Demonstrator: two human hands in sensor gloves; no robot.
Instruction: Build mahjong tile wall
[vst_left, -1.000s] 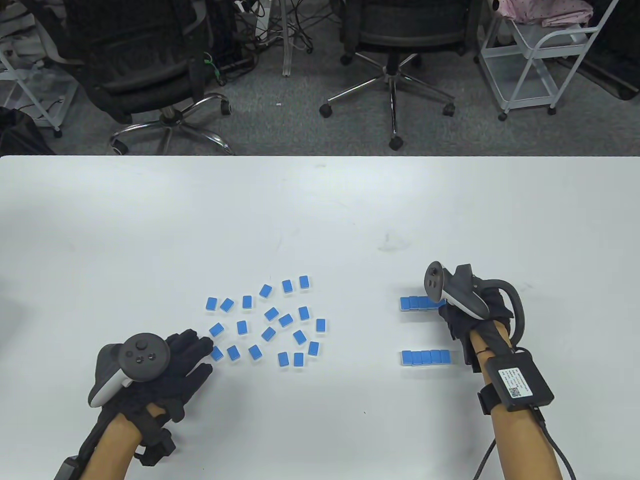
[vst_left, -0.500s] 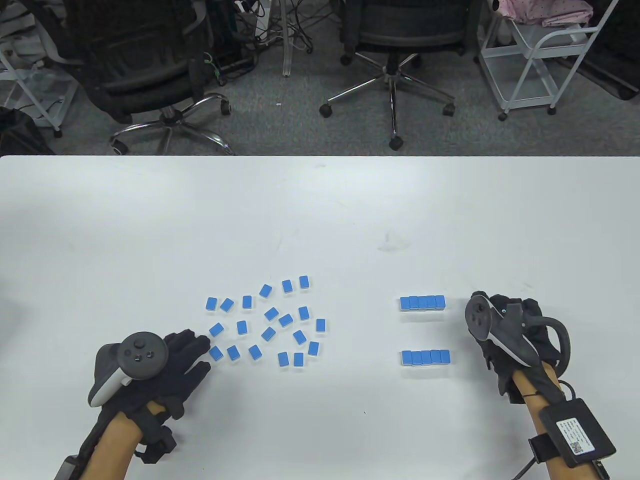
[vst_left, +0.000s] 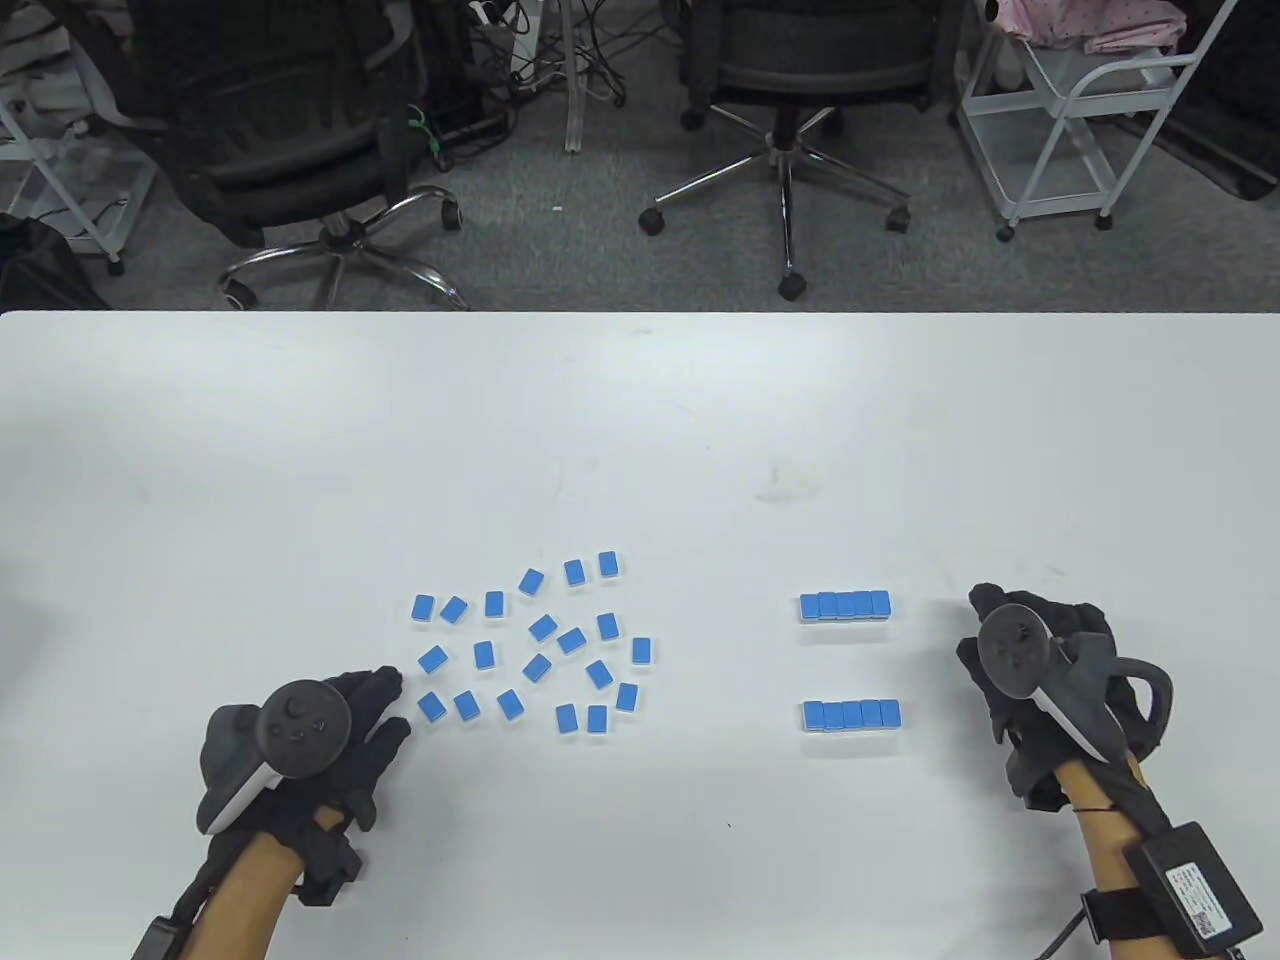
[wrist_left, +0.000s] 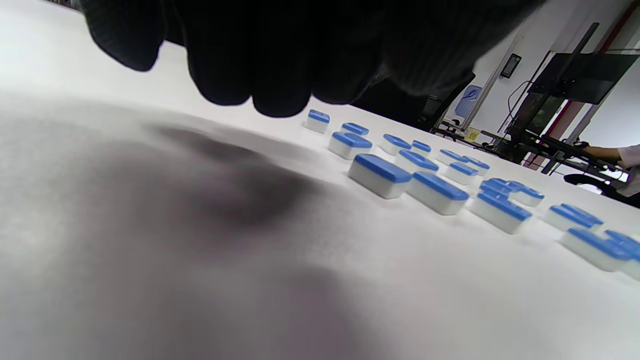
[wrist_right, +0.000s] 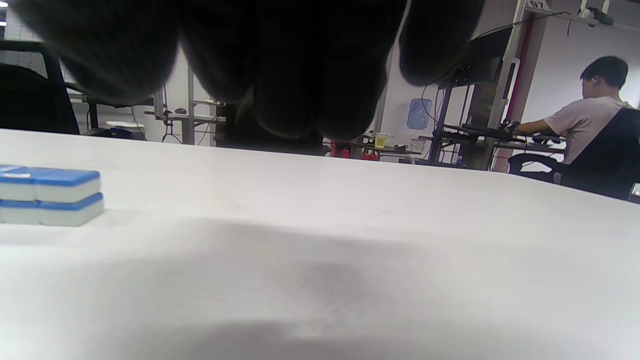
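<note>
Two straight rows of blue-backed mahjong tiles lie on the white table (vst_left: 640, 420): a far row (vst_left: 845, 605) and a near row (vst_left: 851, 714). Several loose tiles (vst_left: 530, 640) lie face-down, scattered left of centre. My left hand (vst_left: 385, 705) rests with its fingers spread just left of the nearest loose tile (vst_left: 432, 706) and holds nothing. The left wrist view shows its fingertips (wrist_left: 270, 75) above the table, short of the tiles (wrist_left: 380, 175). My right hand (vst_left: 985, 640) lies right of both rows, apart from them and empty. The right wrist view shows a two-high row end (wrist_right: 50, 195).
The table's far edge (vst_left: 640, 314) runs across the view, with office chairs (vst_left: 790, 60) and a white rack (vst_left: 1080, 110) on the floor behind it. Bare table surface lies between the loose tiles and the rows.
My right hand left the right end of the far row and drew back to the right and toward me. My left hand pulled back slightly from the loose tiles.
</note>
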